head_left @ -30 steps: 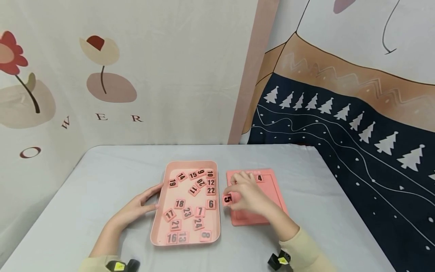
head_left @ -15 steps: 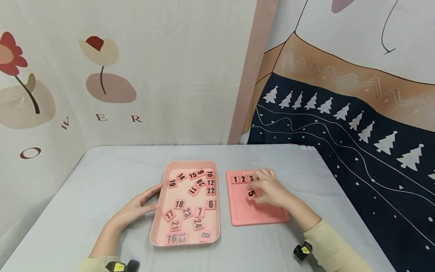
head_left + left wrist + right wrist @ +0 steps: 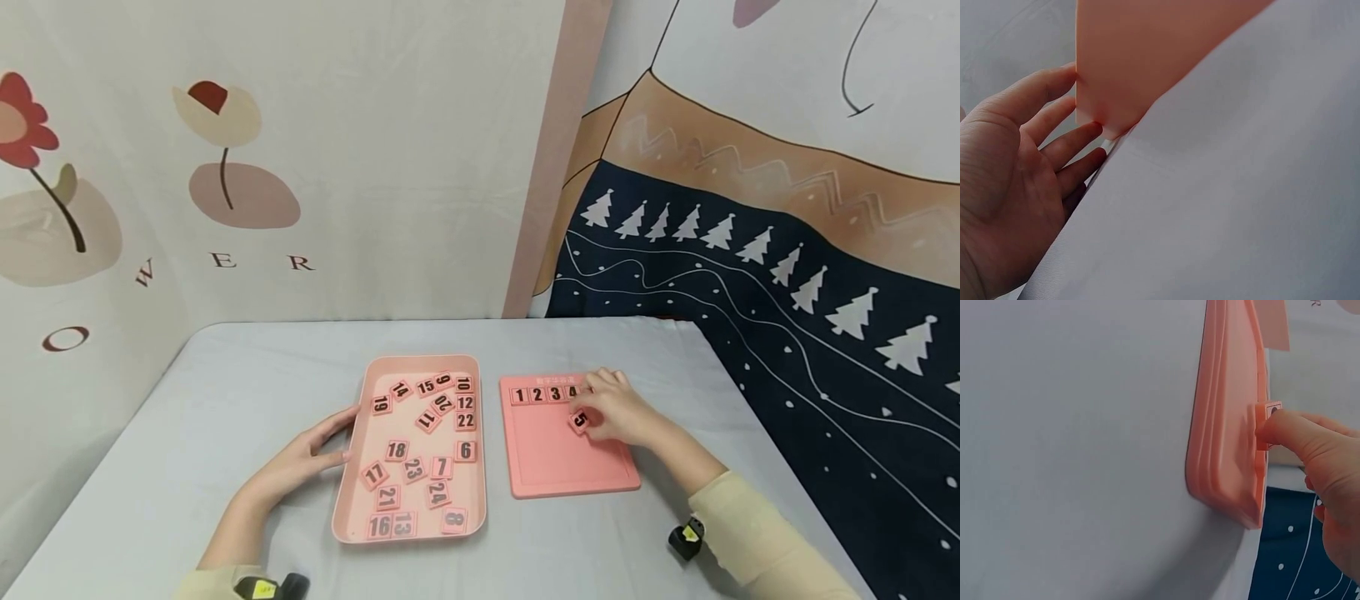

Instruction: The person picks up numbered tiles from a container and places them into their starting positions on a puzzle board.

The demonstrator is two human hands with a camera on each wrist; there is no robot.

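Note:
In the head view my right hand [image 3: 618, 410] pinches a pink number tile marked 5 [image 3: 578, 421], held tilted over the pink puzzle board [image 3: 573, 467]. Along the board's top row sit tiles 1, 2, 3 and the tile 4 [image 3: 572, 392], the last partly behind my fingers. From the right wrist view, thumb and fingers grip the tile [image 3: 1262, 425] close over the board's rim. My left hand [image 3: 296, 458] rests with extended fingers against the left edge of the pink tray [image 3: 347, 500]; the left wrist view shows its fingertips touching the tray's side [image 3: 1129, 56].
Inside the tray lie many loose number tiles, such as 18 [image 3: 397, 450] and 22 [image 3: 465, 421], turned various ways. Tray and board stand side by side with a narrow gap on a white-covered table [image 3: 255, 367]. Printed curtains [image 3: 405, 167] hang behind.
My right hand has carried tile 5 rightward from the board's left edge to below tile 4, uncovering tiles 1, 2 and 3. The left hand and tray have stayed put.

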